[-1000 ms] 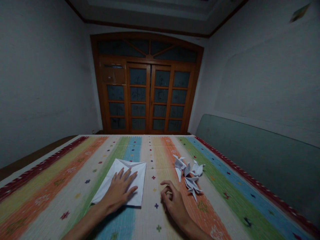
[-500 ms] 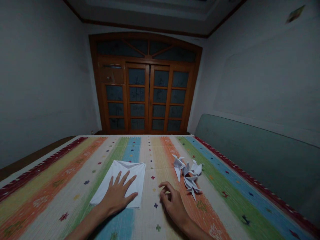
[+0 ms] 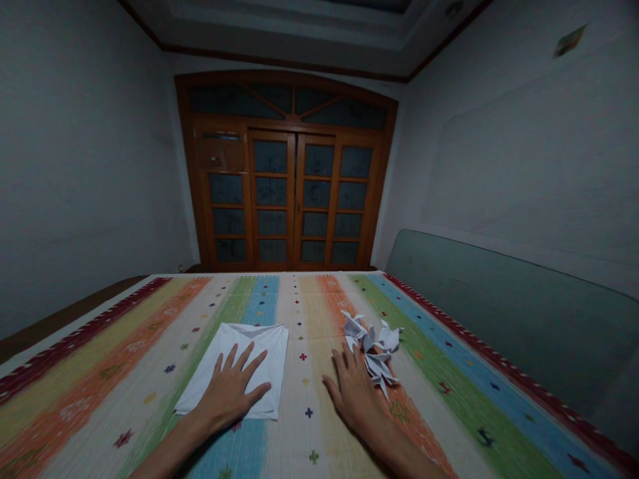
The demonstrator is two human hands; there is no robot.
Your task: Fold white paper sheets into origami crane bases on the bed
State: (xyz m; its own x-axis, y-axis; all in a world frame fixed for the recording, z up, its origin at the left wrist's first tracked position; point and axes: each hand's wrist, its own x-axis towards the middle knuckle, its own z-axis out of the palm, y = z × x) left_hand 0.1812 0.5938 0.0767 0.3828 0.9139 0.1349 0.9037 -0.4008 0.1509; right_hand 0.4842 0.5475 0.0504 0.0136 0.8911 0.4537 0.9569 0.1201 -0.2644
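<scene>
My left hand (image 3: pixel 233 389) lies flat with spread fingers on a white sheet of paper (image 3: pixel 272 356), which looks like a stack or a folded sheet. To the right, my right hand (image 3: pixel 352 392) is open, fingers stretched forward over the tablecloth. Its fingertips reach the near left side of several white folded paper cranes (image 3: pixel 382 346) bunched together; whether they touch is unclear. Nothing is held in either hand.
A striped, patterned tablecloth (image 3: pixel 164 379) covers the table. Along the right side stands a pale green panel or backrest (image 3: pixel 479 286). Beyond the far edge are wooden doors with glass panes (image 3: pixel 294 193), between white walls.
My right hand has uncurled its fingers and moved slightly forward toward the paper cranes. My left hand stays on the paper. The camera view has shifted a little.
</scene>
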